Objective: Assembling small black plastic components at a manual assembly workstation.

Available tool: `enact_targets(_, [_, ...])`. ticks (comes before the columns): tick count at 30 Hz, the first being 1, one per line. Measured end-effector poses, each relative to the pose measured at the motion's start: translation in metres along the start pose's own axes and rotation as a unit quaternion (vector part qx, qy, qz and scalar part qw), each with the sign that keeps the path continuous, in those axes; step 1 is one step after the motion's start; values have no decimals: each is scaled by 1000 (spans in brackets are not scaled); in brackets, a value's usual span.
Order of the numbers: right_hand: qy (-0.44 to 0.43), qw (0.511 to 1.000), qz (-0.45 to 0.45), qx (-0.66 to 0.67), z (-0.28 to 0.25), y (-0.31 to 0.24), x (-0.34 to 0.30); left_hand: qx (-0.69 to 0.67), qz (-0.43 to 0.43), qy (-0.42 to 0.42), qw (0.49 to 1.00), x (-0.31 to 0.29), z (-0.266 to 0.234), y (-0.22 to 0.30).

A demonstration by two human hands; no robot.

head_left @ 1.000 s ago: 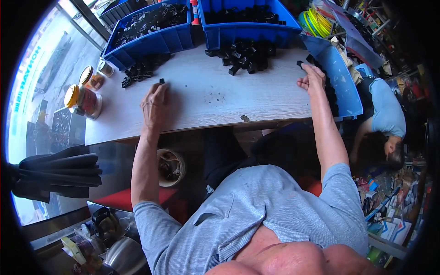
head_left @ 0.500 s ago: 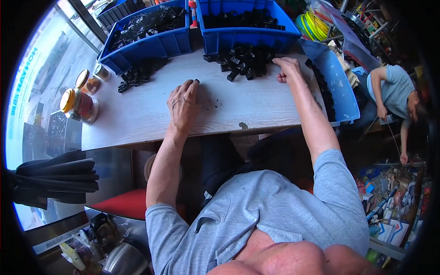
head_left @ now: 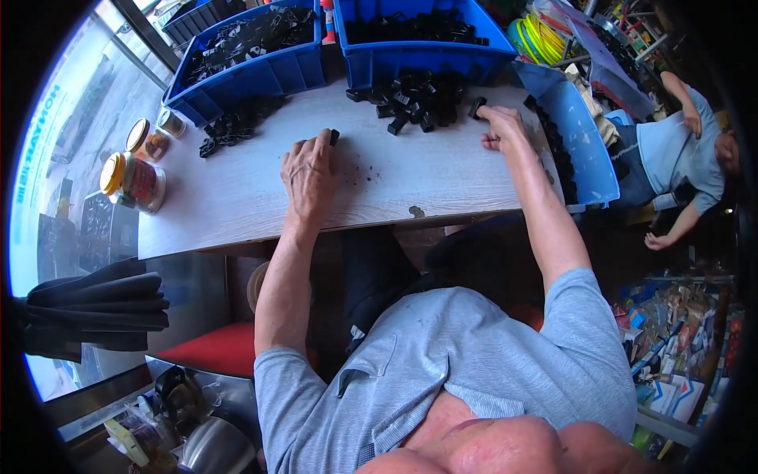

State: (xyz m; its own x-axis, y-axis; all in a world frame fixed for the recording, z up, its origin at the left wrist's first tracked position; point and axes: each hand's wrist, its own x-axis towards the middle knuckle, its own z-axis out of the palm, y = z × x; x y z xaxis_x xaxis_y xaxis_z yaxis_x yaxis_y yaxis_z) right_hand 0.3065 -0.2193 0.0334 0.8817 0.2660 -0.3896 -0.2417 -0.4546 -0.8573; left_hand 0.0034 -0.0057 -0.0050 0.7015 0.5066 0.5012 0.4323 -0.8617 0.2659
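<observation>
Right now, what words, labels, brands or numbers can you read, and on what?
Window: large sideways blue lettering, legible in part, which I won't copy.
Yellow-lidded jar: any print too small to read.
White box, lower right: print too blurred.
Black piece at the right hand: no readable text.

Yellow-lidded jar (head_left: 142,186) and, possibly, a kettle (head_left: 217,448)

I get bluish daylight glaring through the window (head_left: 87,130) left of the left hand (head_left: 309,171), a soft shadow on the desk (head_left: 237,193) right of that hand, dimness below it, and edges bending toward my view's black rim.
</observation>
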Motion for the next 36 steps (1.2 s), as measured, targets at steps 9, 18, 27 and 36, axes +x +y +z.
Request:
enact_targets(9, [-107, 994, -11, -15, -14, 21, -53, -54, 29, 18, 998, 1, -2, -2])
enact_targets(18, [-159, 976, -139, -62, -10, 13, -65, -54, 28, 25, 998, 1, 4, -5])
enact_targets(27, [-165, 961, -126, -182, -4, 15, -56, -177, 60, 48, 981, -7, 8, 18])
enact_targets(36, [-198, 946, -148, -212, 14, 4, -79, -293, 84, 28, 952, 5, 34, 91])
